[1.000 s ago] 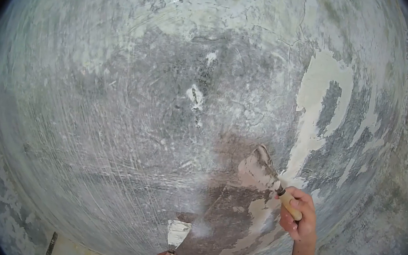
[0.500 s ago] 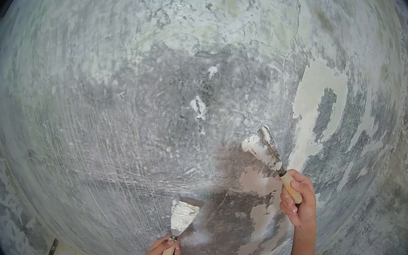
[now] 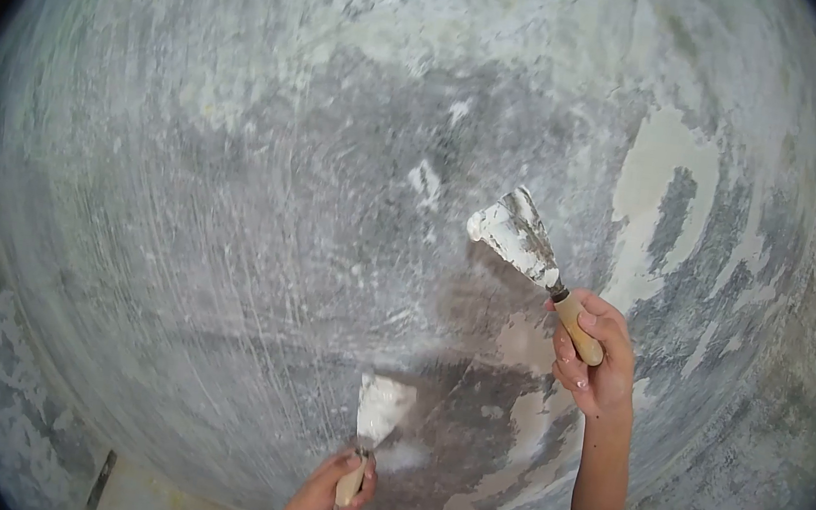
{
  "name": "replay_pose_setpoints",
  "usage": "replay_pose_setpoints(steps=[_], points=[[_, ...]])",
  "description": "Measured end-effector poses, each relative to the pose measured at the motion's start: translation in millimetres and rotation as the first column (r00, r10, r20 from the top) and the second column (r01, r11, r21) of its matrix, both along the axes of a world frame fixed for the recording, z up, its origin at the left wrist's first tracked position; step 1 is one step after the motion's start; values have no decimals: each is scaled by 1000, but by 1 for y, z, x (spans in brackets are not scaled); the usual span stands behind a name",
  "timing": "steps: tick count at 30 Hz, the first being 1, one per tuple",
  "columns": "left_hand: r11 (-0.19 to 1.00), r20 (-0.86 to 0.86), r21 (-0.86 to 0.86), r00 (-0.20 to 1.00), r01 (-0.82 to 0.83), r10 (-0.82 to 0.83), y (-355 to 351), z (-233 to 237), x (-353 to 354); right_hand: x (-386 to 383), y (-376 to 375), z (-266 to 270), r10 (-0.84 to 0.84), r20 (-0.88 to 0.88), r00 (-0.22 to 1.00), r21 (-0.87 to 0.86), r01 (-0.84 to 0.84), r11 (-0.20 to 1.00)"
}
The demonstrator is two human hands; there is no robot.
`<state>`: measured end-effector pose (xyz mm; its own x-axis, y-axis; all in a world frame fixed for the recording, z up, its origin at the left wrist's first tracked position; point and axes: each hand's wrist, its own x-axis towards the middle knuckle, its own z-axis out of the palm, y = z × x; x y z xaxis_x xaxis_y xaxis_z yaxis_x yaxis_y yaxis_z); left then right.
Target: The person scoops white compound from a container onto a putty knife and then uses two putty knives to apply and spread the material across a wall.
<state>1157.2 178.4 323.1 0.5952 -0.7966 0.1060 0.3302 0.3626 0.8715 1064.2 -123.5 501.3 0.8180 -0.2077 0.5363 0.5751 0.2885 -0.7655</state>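
Observation:
My right hand (image 3: 598, 352) is wrapped round the wooden handle of a putty knife (image 3: 521, 238), whose blade points up and left and carries white paste. Lower down, my left hand (image 3: 331, 488) grips a second putty knife (image 3: 383, 408) by its handle, its blade upward and coated with white paste. Both blades are in front of a grey, worn wall (image 3: 259, 238). Whether either blade touches the wall I cannot tell.
Smooth pale filler (image 3: 649, 172) covers part of the wall at the right. Small white patches (image 3: 425, 183) dot the middle. A thin dark object (image 3: 101, 484) stands at the lower left edge.
My right hand has moved up and slightly left with its putty knife. My left hand has risen slightly to the right with its own. The wall appears shifted as the view moved.

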Motion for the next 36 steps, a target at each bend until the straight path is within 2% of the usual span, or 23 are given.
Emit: replay_pose_setpoints(steps=[4, 9, 13, 21, 27, 33, 36], points=[[998, 39, -61, 999, -26, 28, 1, 19, 6, 6, 10, -19, 8, -117, 993, -136, -24, 990], [998, 134, -63, 991, 22, -13, -5, 45, 7, 10, 18, -46, 41, -223, 974, -195, -86, 977], [992, 126, -115, 992, 45, -31, -6, 40, 4, 10, 18, -55, -52, -235, 971, -278, -16, 960], [976, 126, -207, 991, 66, -40, -3, 34, 6, 4, 22, -59, -205, -122, 971, -386, 144, 911], [958, 98, -258, 990, 124, -102, -3, 25, 9, -1, 23, -58, -238, -28, 971, -442, 202, 874], [957, 129, -276, 990, 84, -50, -3, 22, 9, -3, 21, -61, -380, 145, 914, -540, 395, 743], [957, 134, -264, 987, 117, -84, 1, 24, 11, -4, 24, -60, -343, 75, 936, -494, 334, 803]])
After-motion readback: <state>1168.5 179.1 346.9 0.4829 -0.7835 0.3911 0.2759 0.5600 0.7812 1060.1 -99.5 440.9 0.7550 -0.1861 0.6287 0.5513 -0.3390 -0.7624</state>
